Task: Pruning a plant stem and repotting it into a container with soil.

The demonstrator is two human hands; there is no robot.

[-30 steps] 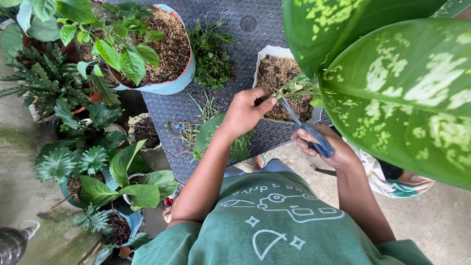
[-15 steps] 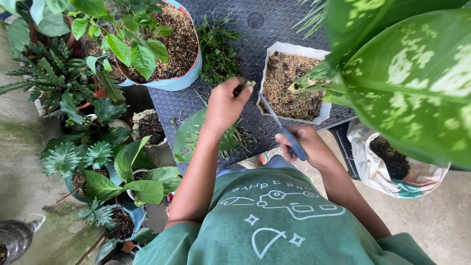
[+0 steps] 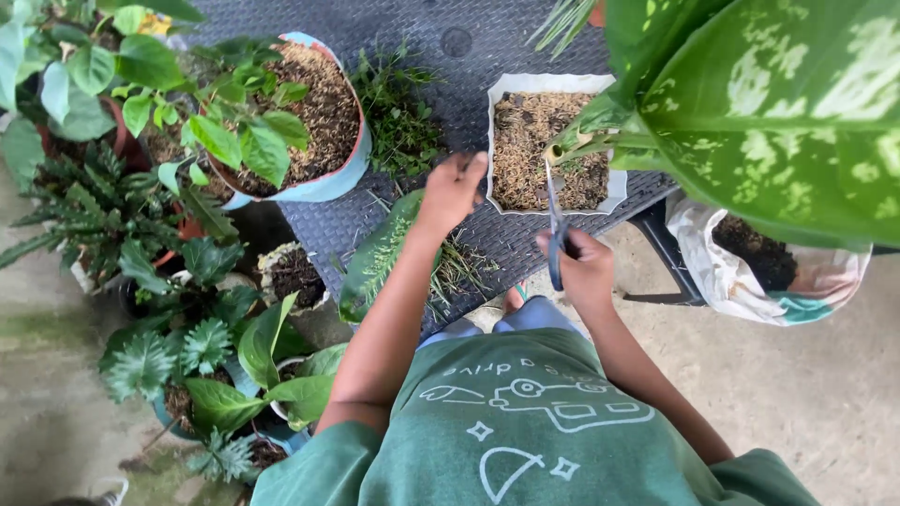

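Head view, looking down.

Right hand (image 3: 583, 265): grip closed round the blue handles of the scissors (image 3: 556, 230). Blades point up, away from the body, closed or nearly so, tips over the near part of the white bag (image 3: 553, 82), close to the cut stalk (image 3: 574, 148).

Left hand (image 3: 451, 192): raised above the desk (image 3: 525, 37), just left of the white bag. Fingers curled loosely inward; whether they pinch anything cannot be told.

White bag: square-mouthed, filled with brown fibrous mix. Stands on the desk near its front edge. The stalk rises from it, leaning right into the spotted leaves (image 3: 778, 112).

Spotted leaves: large, green with pale blotches; they fill the upper right of the picture.

Desk: dark, patterned surface.

Fallen leaf (image 3: 375, 258): large, green, lying on the desk beneath the left forearm, with loose grass cuttings (image 3: 459, 267) beside it.

Blue-rimmed bag (image 3: 323, 112): round, brown mix, a leafy plant in it; on the desk, well left of the white bag.

Weeds (image 3: 401, 103): small green clump between the two bags.

Second bag (image 3: 764, 258): pale, dark soil inside; on the floor (image 3: 816, 394) at right, below the desk edge.

Potted plants (image 3: 178, 309): several, crowded on the ground at left.

Shirt (image 3: 525, 422): green, pale line drawing on it.
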